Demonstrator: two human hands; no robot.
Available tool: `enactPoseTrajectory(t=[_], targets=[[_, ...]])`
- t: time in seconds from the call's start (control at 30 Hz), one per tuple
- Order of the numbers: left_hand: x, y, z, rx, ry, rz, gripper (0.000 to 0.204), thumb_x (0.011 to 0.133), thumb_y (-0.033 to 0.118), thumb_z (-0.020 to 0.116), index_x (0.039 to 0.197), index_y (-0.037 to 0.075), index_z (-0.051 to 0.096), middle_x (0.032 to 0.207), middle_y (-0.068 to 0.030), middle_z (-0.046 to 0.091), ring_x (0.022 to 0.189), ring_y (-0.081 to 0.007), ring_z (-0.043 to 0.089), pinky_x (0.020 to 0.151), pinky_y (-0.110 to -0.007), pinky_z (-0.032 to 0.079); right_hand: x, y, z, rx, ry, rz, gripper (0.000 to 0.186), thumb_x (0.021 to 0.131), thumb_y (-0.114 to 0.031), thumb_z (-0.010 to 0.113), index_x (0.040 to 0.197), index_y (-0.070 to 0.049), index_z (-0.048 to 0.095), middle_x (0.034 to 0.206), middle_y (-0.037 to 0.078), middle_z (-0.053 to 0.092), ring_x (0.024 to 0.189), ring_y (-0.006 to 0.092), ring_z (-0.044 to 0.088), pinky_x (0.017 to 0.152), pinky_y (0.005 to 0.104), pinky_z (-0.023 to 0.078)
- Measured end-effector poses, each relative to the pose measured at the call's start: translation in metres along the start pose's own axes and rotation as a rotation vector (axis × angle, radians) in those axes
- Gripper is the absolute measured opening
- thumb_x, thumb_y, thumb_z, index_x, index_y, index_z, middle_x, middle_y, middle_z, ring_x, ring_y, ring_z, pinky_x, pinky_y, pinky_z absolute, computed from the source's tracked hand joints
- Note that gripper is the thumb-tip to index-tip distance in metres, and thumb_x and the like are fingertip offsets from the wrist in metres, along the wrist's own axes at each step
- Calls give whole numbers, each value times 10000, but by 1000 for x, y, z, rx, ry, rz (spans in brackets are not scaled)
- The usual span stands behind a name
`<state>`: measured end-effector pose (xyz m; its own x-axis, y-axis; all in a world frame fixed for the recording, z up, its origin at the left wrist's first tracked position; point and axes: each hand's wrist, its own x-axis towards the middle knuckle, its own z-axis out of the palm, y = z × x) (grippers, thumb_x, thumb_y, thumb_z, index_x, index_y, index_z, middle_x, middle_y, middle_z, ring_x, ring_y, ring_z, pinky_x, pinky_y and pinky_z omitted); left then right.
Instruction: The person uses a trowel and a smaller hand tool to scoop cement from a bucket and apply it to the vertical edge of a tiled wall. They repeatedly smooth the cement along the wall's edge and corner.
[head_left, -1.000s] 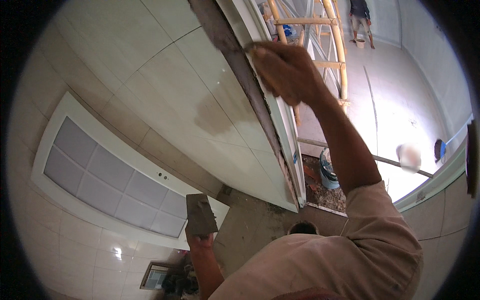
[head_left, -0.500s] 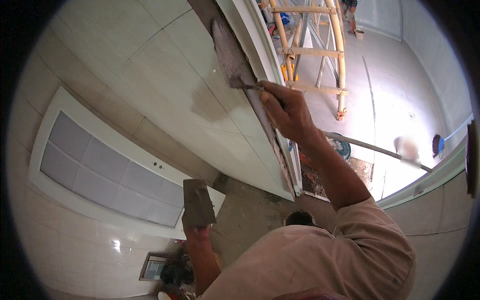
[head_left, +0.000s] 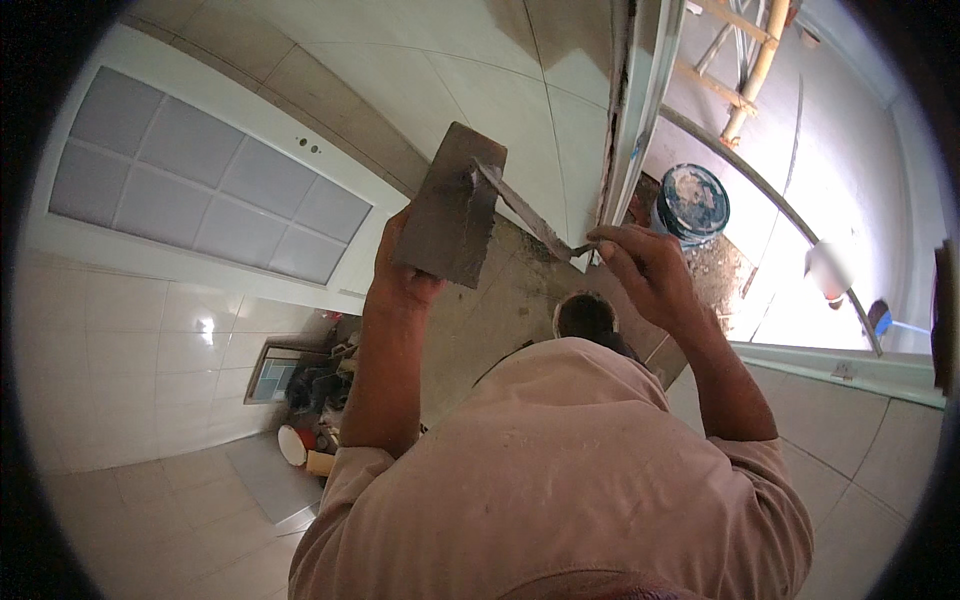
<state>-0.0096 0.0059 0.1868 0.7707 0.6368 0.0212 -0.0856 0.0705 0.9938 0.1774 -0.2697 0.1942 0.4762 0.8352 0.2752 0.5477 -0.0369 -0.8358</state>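
Note:
My left hand is wrapped round the underside of a flat, dark grey rectangular plastering trowel, held face up. Some grey mortar sits near its far end. Between the fingers of my right hand is the handle of a narrow, long-bladed pointing trowel. Its blade reaches left, and the tip touches the mortar. Both hands are in front of my chest, apart from the tiled wall and the white door frame.
A white door with frosted panes leans along the left wall. Beyond the frame stand a mortar-smeared bucket and a bamboo ladder. A long pole crosses the doorway. Tools and a white-topped container lie at lower left.
My right hand has come down from the rough wall edge beside the frame, bringing the pointing trowel onto the plastering trowel. My left hand has risen. The view has shifted.

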Motion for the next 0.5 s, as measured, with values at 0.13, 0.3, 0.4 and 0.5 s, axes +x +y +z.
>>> enactPoseTrajectory(t=[0.13,0.3,0.4,0.5], targets=[[-6,17,23,-538,60,-382,285,1032,157,468,1217,-5,614,1064,-138,704,866,-199,719,683,-311,625,-7,14,5,-60,60,2,321,1033,-209,546,1102,60,707,857,159,717,704,175,634,670,357,530],[10,20,54,-421,170,-507,333,1038,216,504,1265,-3,607,1099,-108,694,940,-189,700,746,-335,605,-30,17,7,232,-218,281,357,1052,-282,538,1071,23,722,753,75,670,597,121,570,536,315,479],[34,-3,52,-349,54,-451,376,1041,259,514,1310,9,597,1176,-117,675,1060,-226,670,835,-358,584,-55,38,19,533,-358,549,364,1050,-348,552,1020,-28,721,693,22,617,557,91,532,486,281,442],[24,-2,75,-180,291,-565,387,1040,273,521,1333,29,589,1250,-132,651,1136,-269,640,895,-386,569,-69,40,13,813,-450,563,374,1033,-404,578,885,-72,668,648,1,586,544,100,526,487,265,453]])
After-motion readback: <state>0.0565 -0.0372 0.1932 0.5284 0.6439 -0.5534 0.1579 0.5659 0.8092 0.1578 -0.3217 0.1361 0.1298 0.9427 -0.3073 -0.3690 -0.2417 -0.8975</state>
